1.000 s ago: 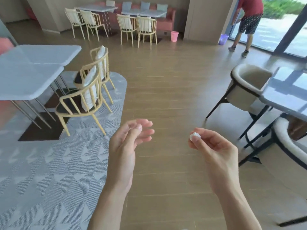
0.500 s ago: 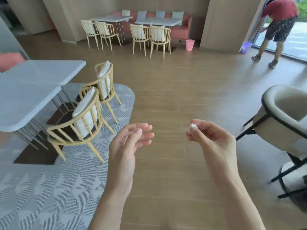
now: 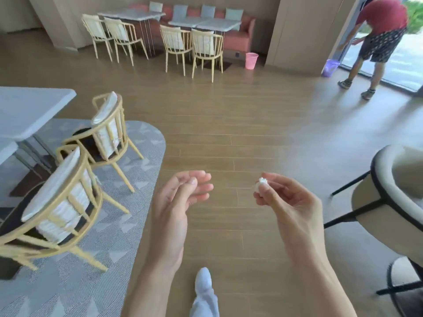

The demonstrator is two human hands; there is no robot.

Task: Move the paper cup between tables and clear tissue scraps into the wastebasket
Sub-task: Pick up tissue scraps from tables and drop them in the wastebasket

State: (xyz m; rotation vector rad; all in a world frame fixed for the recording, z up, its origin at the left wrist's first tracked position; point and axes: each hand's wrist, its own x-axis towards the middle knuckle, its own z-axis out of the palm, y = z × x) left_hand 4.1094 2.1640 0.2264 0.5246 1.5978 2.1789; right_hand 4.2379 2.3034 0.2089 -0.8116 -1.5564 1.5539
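Note:
My right hand point(image 3: 288, 202) pinches a small white balled tissue scrap point(image 3: 261, 183) between thumb and fingertips, held up over the wooden floor. To its left my left hand point(image 3: 180, 197) is raised with loosely curled fingers and holds nothing. A pink wastebasket point(image 3: 251, 60) stands far ahead by the wall, beside the back tables. A purple wastebasket point(image 3: 329, 67) sits further right near the glass door. No paper cup is in view.
A white table point(image 3: 29, 108) with two yellow chairs point(image 3: 68, 202) stands on a grey rug at left. A beige armchair point(image 3: 393, 197) is at right. A person in a red shirt point(image 3: 380, 37) bends by the door. My white shoe point(image 3: 203, 280) shows below.
The view has advanced and swung left: the dark table at right has left the frame, the yellow chairs are nearer. Both hands keep their pose, the right still pinching the scrap.

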